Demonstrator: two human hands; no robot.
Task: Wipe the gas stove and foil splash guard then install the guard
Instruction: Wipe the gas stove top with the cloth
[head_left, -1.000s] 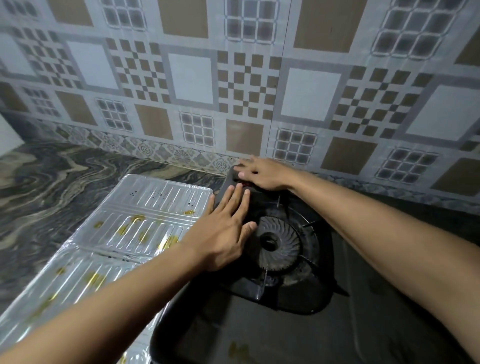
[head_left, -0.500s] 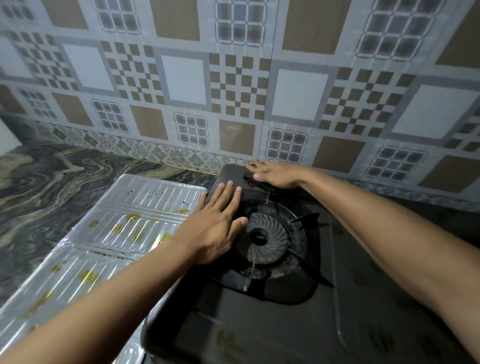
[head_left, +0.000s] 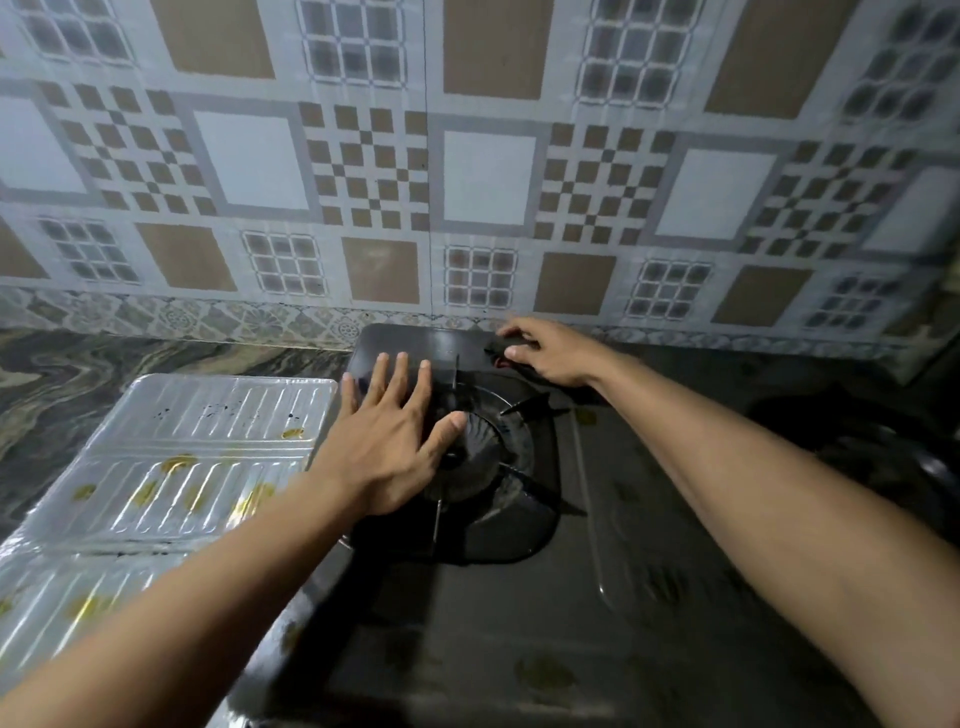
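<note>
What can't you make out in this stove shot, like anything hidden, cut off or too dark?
Head view only:
- Dark item under the right hand on the stove: mostly covered by the fingers; probably a cloth, unsure.
- Burner: its left part is hidden by the left hand.
- Foil splash guard: cut off by the left frame edge, partly covered by the left forearm.
- Stove's right side: too dark to read.
- Stove's front: cut off by the bottom edge.

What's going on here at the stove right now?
A person is wiping a black gas stove. The right hand presses a dark cloth onto the stove's back edge near the tiled wall, while the left hand lies flat and open beside the burner, steadying the stove. The foil splash guard lies flat on the counter to the left, spotted with yellow stains and not yet installed.
</note>
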